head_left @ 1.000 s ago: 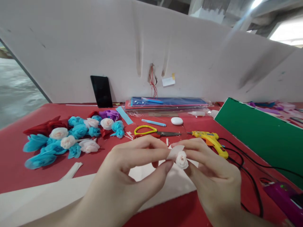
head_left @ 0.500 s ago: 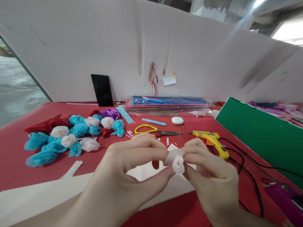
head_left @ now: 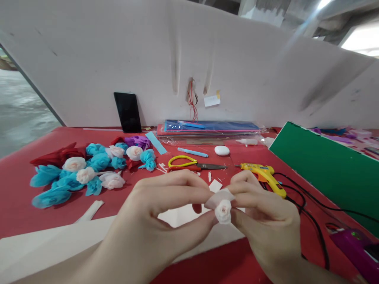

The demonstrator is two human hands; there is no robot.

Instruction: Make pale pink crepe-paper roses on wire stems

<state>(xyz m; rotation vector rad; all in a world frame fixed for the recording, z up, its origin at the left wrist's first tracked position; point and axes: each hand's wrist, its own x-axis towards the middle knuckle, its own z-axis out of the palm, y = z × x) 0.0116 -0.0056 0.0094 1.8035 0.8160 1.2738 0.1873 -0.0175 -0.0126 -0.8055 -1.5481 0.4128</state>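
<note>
Between my two hands is a small pale pink paper rose (head_left: 223,211), its rolled centre facing me. A loose petal (head_left: 219,198) of the same paper stands up behind the rose's top edge. My left hand (head_left: 160,215) is closed, thumb and fingertips pinching the petal and the rose's left side. From the right, my right hand (head_left: 266,215) is closed on the rose too, fingers curled and partly hiding one another. Beneath the hands lies a long sheet of pale paper (head_left: 56,240). The rose's underside is hidden.
Blue, white, red and purple paper flowers (head_left: 99,162) are heaped at the left. Scissors (head_left: 197,163), a yellow glue gun (head_left: 263,173) with a black cord, a white oval object (head_left: 222,150) and a blue pen (head_left: 193,152) lie beyond my hands. A green board (head_left: 328,169) leans at right.
The rose has dropped slightly and the petal behind it shows more broadly. Both hands keep their pinch and have shifted only a little. The other things have not moved.
</note>
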